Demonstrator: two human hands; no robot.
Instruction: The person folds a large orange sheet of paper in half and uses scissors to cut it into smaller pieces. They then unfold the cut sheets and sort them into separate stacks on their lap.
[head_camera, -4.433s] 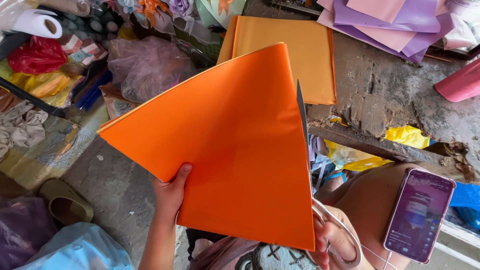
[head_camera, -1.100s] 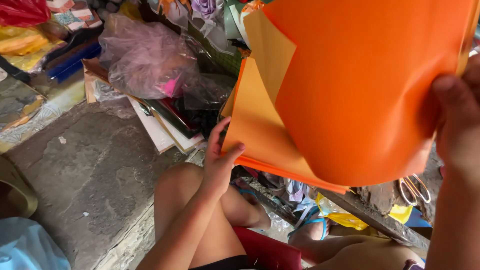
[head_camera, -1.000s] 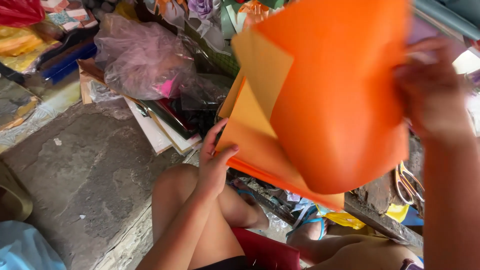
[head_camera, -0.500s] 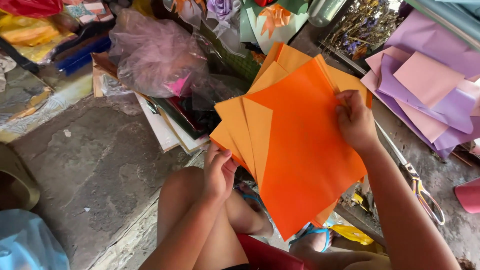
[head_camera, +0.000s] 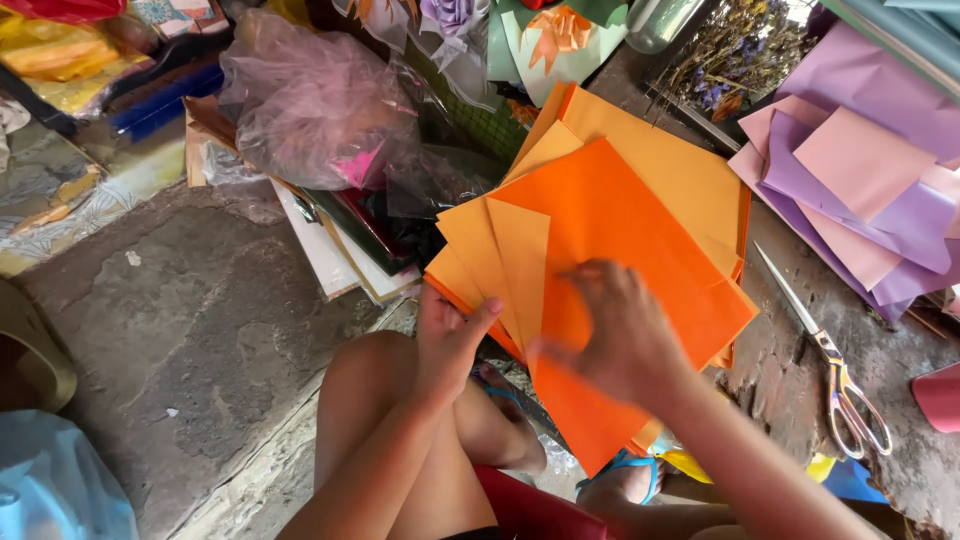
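Standing right behind them atm: person's sitting on the rough concrete floor w/ knees up, and there's a fanned stack of orange paper sheets resting partly on their lap, partly on the stuff in front. Top one is a deeper orange square sheet, the rest underneath are lighter yellow-orange. Left hand is pinching the lower left edge of the stack, thumb on top, fingers tucked under, so it's closed on the paper. Right hand is flat-ish on the top sheet, fingers spread and pressing down; it's blurry tbh, so can't tell if it's actually gripping an edge or just resting on it. Off to the right a pair of scissors with pale looped handles lies on the stained ground, not touching the stack, and beyond that a pile of pink and purple paper sheets. Upper left there's a crumpled clear plastic bag with pink stuff inside, sitting on some flat boards and books. Imo the trick w/ squaring up sheets like this is keeping the left pinch firm as the anchor while the right palm slides the top sheet, not lifts it, otherwise the whole fan skews. Also worth keeping the corners lined up b4 pressing, bc thin paper creases easy once a palm leans on it.
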